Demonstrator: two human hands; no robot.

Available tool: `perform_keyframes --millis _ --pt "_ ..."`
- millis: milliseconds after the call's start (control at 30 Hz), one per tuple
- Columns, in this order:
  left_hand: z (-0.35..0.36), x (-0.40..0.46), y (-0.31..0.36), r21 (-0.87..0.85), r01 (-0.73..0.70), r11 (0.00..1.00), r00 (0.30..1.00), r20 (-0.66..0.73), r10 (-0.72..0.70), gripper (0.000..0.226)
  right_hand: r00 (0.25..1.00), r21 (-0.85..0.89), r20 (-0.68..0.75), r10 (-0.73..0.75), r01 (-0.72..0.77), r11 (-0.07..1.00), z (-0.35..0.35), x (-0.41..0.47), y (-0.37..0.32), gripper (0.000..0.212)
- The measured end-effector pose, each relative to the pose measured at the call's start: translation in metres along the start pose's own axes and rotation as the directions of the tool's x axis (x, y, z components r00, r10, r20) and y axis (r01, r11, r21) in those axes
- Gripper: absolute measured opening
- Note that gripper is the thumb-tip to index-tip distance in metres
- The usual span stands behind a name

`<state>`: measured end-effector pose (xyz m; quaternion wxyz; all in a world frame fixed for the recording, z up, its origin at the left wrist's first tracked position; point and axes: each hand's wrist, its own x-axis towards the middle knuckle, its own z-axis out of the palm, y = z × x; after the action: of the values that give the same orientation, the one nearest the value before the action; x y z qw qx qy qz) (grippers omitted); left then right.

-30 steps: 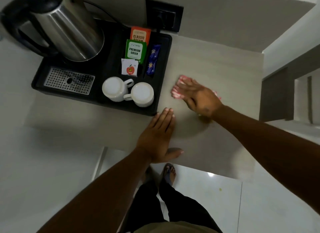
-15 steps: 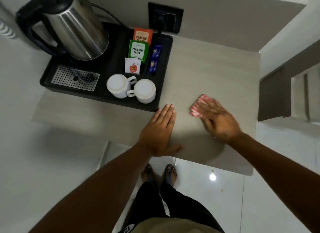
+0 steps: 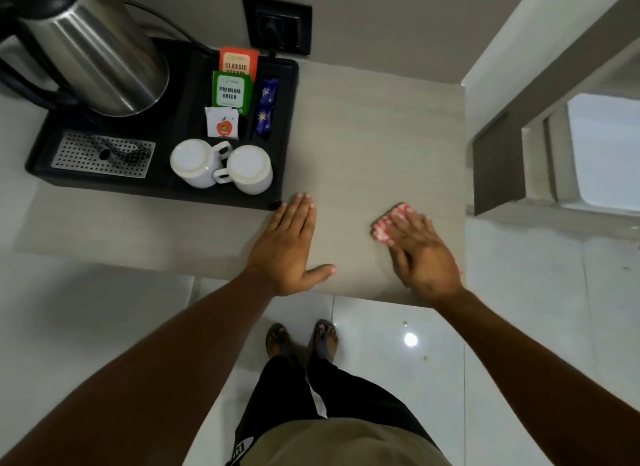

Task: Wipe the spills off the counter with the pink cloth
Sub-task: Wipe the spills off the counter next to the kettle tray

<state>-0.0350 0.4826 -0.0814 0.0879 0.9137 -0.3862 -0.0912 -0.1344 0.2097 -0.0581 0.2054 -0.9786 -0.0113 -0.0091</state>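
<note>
— Pale, wood-grained worktop (image 3: 363, 126) filled the middle of the frame. Where was the pink cloth (image 3: 387, 223)?

— At the right of centre, near the worktop's front right corner, flat on the surface under the right hand (image 3: 420, 254). Only its far edge showed past the fingers (image 3: 403, 228), pink with a pale pattern, bunched rather than spread.

— Was the hand gripping it?

— No. The fingers lay open and flat, pressing the cloth down, which I judged suited a wiping stroke. The hand was slightly blurred.

— And the other hand?

— The left hand (image 3: 289, 247) rested palm down at the front edge, fingers straight and together, thumb out along the edge, holding nothing. Probably it steadied the person. Its fingertips came just beside the corner of the black tray (image 3: 289, 119).

— Any spills visible?

— I could not make any out on the surface. The tray, upper left, carried a steel kettle (image 3: 97, 49), two white cups (image 3: 221, 169) and tea sachets (image 3: 230, 91), all apart from the cloth.
</note>
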Motion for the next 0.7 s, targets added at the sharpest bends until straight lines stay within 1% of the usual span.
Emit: perform_keyframes --millis 100,167,233,300,367,400,467,533,600,633,700 --pt "0.000 0.000 0.000 -0.002 -0.008 1.000 1.000 -0.008 0.008 0.116 0.972 0.005 -0.104 0.211 -0.211 0.977 -0.019 0.035 0.030 0.037" --pt "-0.001 -0.001 0.001 -0.001 -0.011 1.000 1.000 -0.004 0.011 0.116 0.951 0.006 -0.134 0.278 -0.279 0.960 -0.021 0.062 0.026 0.035" --pt "-0.003 -0.001 0.002 0.010 -0.008 1.000 1.000 0.003 0.008 0.117 0.956 0.025 -0.135 0.261 -0.260 0.965 -0.010 0.067 0.003 0.036" --pt "-0.005 -0.001 0.001 0.020 -0.010 1.000 1.000 0.009 0.010 0.117 0.981 0.042 -0.098 0.170 -0.166 0.985 0.005 0.044 -0.024 0.044" --pt "-0.004 -0.001 0.001 0.025 -0.012 1.000 1.000 0.012 0.012 0.117 0.997 0.030 -0.043 0.067 -0.066 0.997 0.017 0.003 -0.042 0.047" --pt "-0.003 -0.002 0.001 0.025 -0.009 1.000 1.000 0.011 0.008 0.117 0.999 0.031 -0.018 0.039 -0.038 0.999 0.020 -0.017 -0.042 0.047" --pt "-0.002 -0.003 0.002 0.022 -0.008 1.000 1.000 0.017 0.008 0.118 0.999 0.026 -0.005 0.046 -0.046 0.999 0.014 -0.044 -0.026 0.046" --pt "-0.002 -0.002 0.002 0.031 -0.001 1.000 1.000 0.023 0.001 0.118 0.987 0.027 -0.031 0.159 -0.158 0.987 0.000 -0.041 0.001 0.046" --pt "-0.002 -0.001 0.002 0.032 0.002 0.999 1.000 0.021 -0.002 0.118 0.952 0.041 -0.085 0.295 -0.293 0.955 -0.013 -0.010 0.019 0.045" --pt "-0.003 -0.001 0.003 0.030 0.002 1.000 1.000 0.019 -0.002 0.118 0.936 0.042 -0.111 0.335 -0.332 0.942 -0.017 0.011 0.023 0.045" --pt "-0.003 -0.002 0.003 0.023 -0.004 1.000 1.000 0.022 0.003 0.117 0.920 0.055 -0.131 0.370 -0.366 0.929 -0.019 0.045 0.017 0.045"
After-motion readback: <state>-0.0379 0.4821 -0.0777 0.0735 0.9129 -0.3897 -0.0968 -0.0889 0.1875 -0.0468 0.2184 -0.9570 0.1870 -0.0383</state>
